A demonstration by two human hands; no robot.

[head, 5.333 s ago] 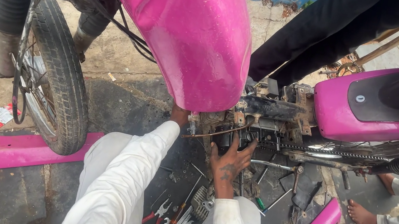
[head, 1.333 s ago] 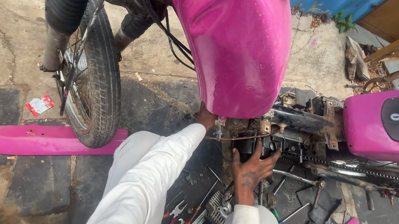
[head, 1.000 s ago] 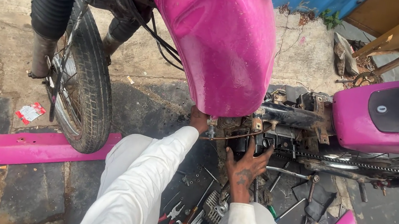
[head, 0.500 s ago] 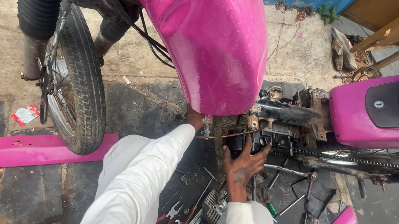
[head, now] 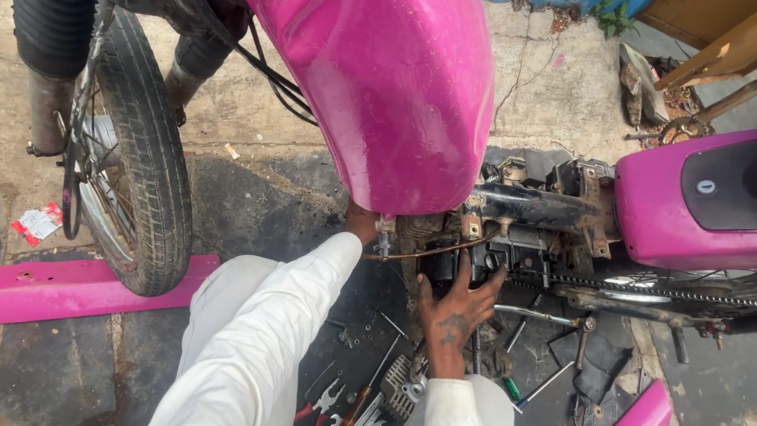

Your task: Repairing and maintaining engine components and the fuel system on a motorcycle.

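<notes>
The pink fuel tank (head: 372, 60) served as the landmark. The engine (head: 495, 247) sat directly below its rear edge, long axis running toward the pink seat panel (head: 702, 214). The right hand (head: 457, 307) lay nearer, below the tank, fingers spread open against the engine underside. The left hand (head: 362, 223) reached under the tank's lower lip; its grip could not be determined. Loose tools (head: 347, 411) lay on the ground beneath.

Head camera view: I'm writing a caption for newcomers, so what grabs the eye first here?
The glossy pink fuel tank fills the top centre, above the stripped engine area. Below it, the right hand presses into the engine parts, while the left hand reaches under the tank. Loose pink panels and scattered tools lie on the ground.
</notes>
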